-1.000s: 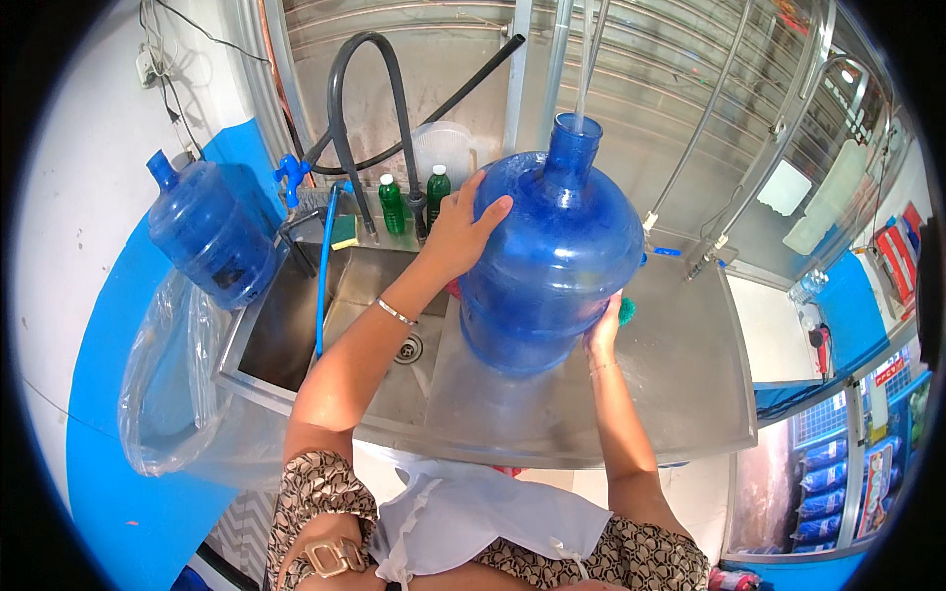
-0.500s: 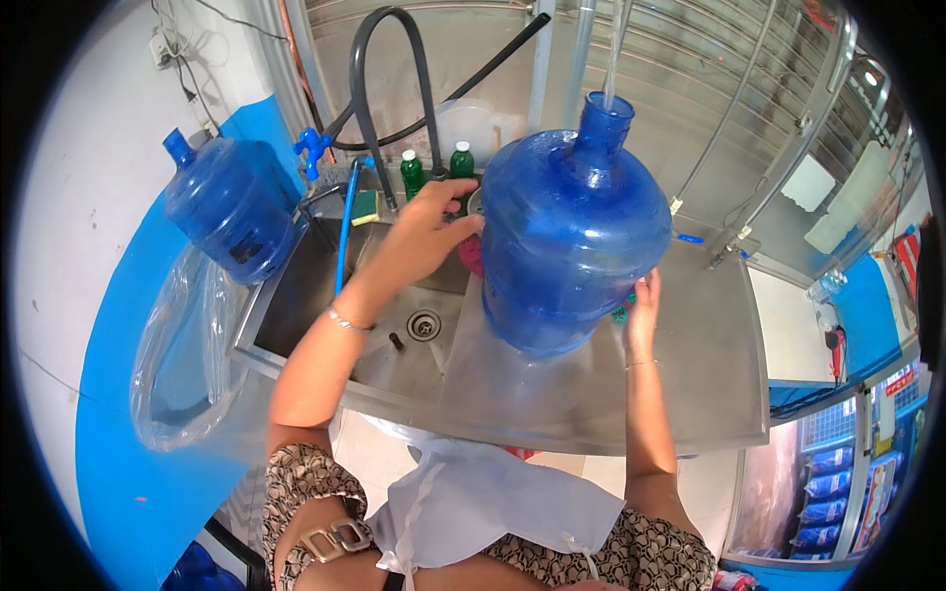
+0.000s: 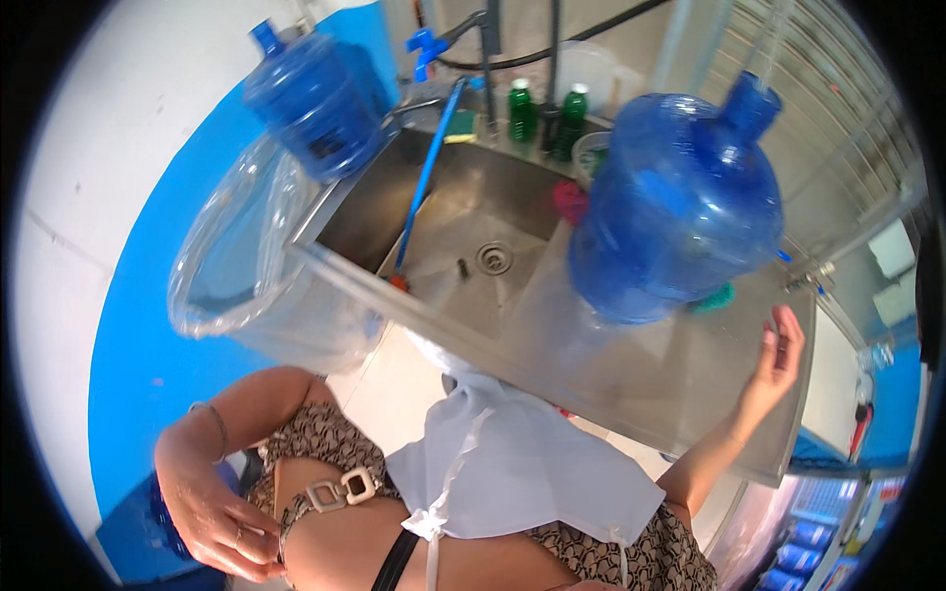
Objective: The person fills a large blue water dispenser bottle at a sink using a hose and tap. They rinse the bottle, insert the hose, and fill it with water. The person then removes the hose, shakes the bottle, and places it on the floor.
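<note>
A large blue water jug stands on the steel counter right of the sink, with a stream of water falling to its neck. My right hand is off the jug, raised over the counter's right part, fingers loosely apart and holding nothing. My left hand is down beside my body at the lower left, its fingers bent together against the patterned dress. Their tips are hidden, so I cannot make out what they pinch. Behind the jug lies a green scrubber.
The steel sink holds a blue stick. A second blue jug rests at its left corner, above a clear plastic bag. Two green bottles, a sponge and a pink cloth sit around the basin.
Both hands have left the jug. The left one has swung down to my side; the right has drawn back over the counter. My view has turned, shifting the jug rightward in the picture.
</note>
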`<state>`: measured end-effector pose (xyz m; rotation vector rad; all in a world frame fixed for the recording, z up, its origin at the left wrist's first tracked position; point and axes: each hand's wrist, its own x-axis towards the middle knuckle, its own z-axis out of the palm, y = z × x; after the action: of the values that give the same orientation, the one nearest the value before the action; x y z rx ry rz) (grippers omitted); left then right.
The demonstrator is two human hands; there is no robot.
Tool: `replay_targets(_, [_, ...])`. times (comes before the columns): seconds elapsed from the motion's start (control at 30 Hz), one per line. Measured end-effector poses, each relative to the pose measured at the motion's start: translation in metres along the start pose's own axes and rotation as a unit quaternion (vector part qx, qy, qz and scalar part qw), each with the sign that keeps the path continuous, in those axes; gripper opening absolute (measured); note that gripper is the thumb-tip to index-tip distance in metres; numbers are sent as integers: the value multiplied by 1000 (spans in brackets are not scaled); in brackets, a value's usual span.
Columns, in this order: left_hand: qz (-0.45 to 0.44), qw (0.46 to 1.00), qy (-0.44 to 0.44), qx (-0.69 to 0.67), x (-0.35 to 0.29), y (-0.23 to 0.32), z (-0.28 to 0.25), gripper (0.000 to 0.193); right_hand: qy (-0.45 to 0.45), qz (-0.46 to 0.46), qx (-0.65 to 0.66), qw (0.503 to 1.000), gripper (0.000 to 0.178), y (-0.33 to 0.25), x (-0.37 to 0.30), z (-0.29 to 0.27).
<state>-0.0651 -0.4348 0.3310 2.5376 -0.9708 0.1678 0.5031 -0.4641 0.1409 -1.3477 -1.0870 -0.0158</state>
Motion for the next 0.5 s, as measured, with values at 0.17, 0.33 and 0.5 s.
replay_targets(0.17, [-77,995,10,65,11,31,11,15,-36,-38,65,997,30,-19,4,16])
replay_targets(0.33, [-20,987,-4,158,32,47,6,13,-60,-53,79,994,29,-21,2,28])
replay_targets(0.5, [134,960,246,23,73,51,-4,27,-63,-46,150,986,29,-31,3,23])
